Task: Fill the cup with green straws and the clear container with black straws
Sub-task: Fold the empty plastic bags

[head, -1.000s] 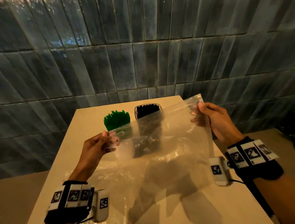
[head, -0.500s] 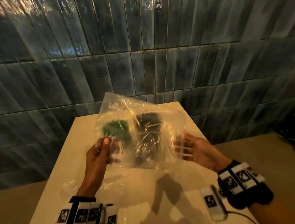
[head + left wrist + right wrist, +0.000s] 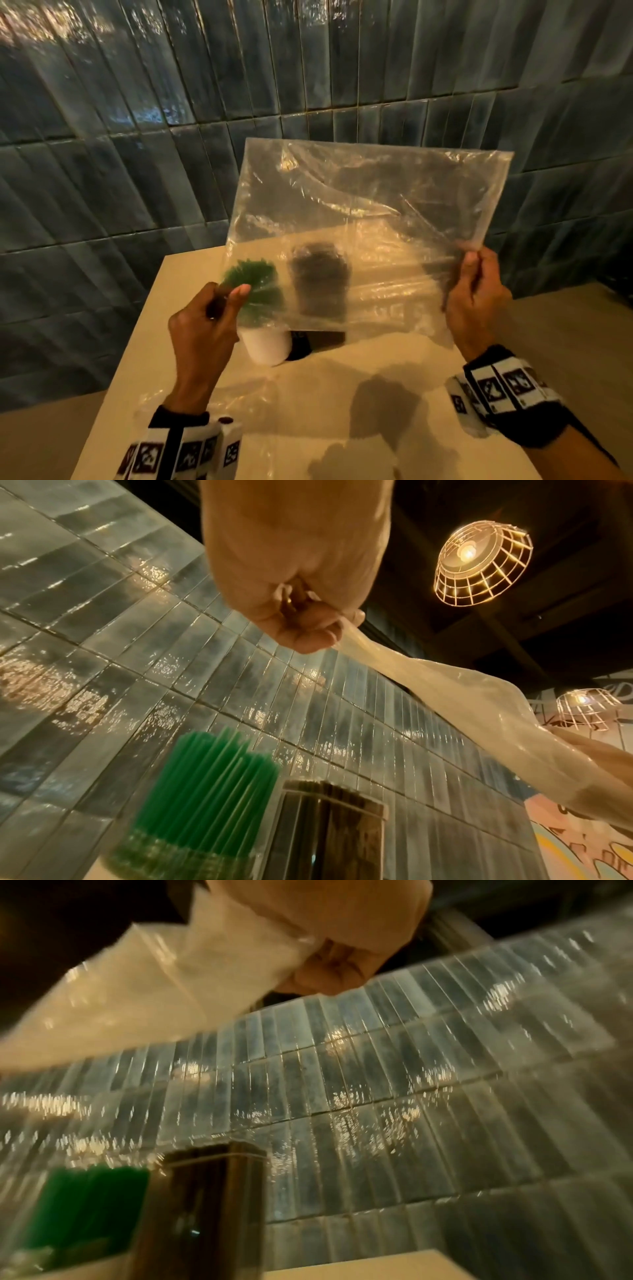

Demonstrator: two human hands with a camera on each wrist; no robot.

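Observation:
Both hands hold an empty clear plastic bag [image 3: 370,219] upright above the table. My left hand [image 3: 219,301] pinches its lower left corner, and my right hand [image 3: 474,270] pinches its right edge. Behind the bag stands a white cup [image 3: 265,344] full of green straws [image 3: 255,286], and right of it the clear container [image 3: 320,286] packed with black straws. In the left wrist view the green straws [image 3: 209,785] and the container [image 3: 334,829] stand below my fist [image 3: 301,623]. The right wrist view is blurred; my right hand [image 3: 322,961] grips the bag [image 3: 137,993].
The beige table [image 3: 342,394] ends close to a dark tiled wall [image 3: 137,137]. A second piece of clear plastic [image 3: 191,401] lies flat on the table near my left wrist. Wire cage lamps [image 3: 479,558] hang overhead.
The bag was bunched up half a second ago and now is spread flat and raised higher. My right hand moved right and up along its edge; my left hand stayed near the green straws.

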